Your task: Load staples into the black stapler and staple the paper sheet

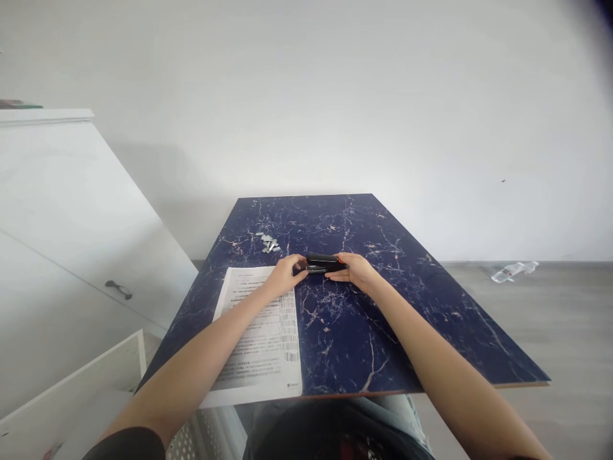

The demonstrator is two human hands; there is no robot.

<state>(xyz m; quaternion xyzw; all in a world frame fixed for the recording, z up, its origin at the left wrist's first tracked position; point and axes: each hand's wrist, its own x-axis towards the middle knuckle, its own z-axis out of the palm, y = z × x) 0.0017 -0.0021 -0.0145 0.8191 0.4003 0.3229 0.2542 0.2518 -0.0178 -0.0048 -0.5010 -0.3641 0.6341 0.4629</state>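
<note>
A black stapler [322, 260] with a bit of orange near its right end lies sideways between my two hands, just above or on the blue table. My left hand [288, 273] has its fingertips closed on the stapler's left end. At the other end, my right hand [355, 271] grips the stapler with thumb and fingers. Printed sheets of paper [258, 326] lie under my left forearm, reaching the table's front edge. Beyond my left hand, a small heap of silvery staple strips [269, 243] rests on the table.
The dark blue marble-patterned table [345, 358] stands near a white wall. A white cabinet [67, 211] with a dark handle [118, 289] is on the left, above an open drawer [96, 377]. A crumpled clear plastic item [514, 271] lies on the floor at right.
</note>
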